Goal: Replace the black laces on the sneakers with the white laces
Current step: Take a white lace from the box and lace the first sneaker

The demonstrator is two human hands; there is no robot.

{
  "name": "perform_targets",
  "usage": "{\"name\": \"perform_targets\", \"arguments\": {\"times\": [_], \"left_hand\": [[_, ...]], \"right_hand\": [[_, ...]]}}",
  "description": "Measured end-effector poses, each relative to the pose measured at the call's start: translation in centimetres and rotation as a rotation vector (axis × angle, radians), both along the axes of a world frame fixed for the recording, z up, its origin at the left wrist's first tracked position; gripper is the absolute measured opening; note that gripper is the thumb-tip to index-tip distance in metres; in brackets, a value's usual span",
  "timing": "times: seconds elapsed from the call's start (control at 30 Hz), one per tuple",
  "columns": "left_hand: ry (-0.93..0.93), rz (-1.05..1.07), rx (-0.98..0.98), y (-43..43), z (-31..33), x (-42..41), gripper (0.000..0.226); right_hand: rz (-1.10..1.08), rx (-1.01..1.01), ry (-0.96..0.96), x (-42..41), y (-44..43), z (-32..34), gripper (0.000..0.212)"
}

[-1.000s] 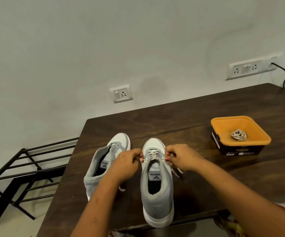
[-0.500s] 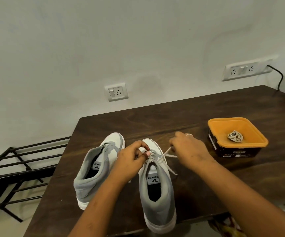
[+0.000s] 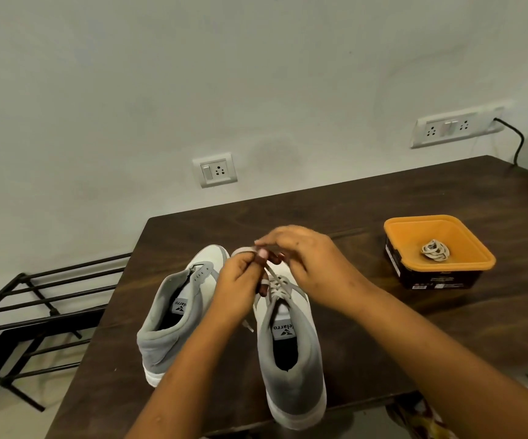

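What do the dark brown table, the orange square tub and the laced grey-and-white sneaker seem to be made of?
Dark brown table: probably wood or wood-look laminate, matt; streaky grain shows.
Orange square tub: likely plastic, smooth; even colour and a moulded rim.
Laced grey-and-white sneaker: the grey upper looks like soft matt fabric or suede, unclear which; the white sole looks rubbery.

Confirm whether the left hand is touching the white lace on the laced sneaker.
Touching. The head view shows the left hand pinching a strand of the white lace at its fingertips, the strand running down to the eyelets of the sneaker.
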State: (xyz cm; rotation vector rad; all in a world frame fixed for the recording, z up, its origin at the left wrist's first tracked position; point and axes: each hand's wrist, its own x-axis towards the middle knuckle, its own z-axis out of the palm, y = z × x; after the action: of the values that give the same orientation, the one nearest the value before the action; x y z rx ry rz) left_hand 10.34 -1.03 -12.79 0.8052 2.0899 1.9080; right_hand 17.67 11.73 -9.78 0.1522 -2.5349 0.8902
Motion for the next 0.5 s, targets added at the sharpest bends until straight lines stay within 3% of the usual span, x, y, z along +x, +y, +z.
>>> {"name": "perform_targets", "arguments": {"times": [0.17, 0.23, 0.33, 0.5], "left_hand": [[-0.139, 0.029, 0.164, -0.3, 0.5, 0.5, 0.032], [-0.162, 0.014, 0.194, -0.4, 0.8, 0.4, 0.036], [-0.190, -0.035, 0.223, -0.5, 1.1, 0.6, 0.038], [-0.209, 0.034, 0.246, -1.0, 1.2, 0.2, 0.032]], "right_hand": [[-0.012, -0.269, -0.266, 0.0, -0.1, -2.1, 0.034], [-0.015, -0.219, -0.314, -0.3, -0.8, -3.0, 0.026], [-0.032, -0.183, -0.230, -1.0, -2.0, -3.7, 0.007], [-0.080, 0.007, -0.239, -1.5, -1.8, -3.1, 0.030]]}}
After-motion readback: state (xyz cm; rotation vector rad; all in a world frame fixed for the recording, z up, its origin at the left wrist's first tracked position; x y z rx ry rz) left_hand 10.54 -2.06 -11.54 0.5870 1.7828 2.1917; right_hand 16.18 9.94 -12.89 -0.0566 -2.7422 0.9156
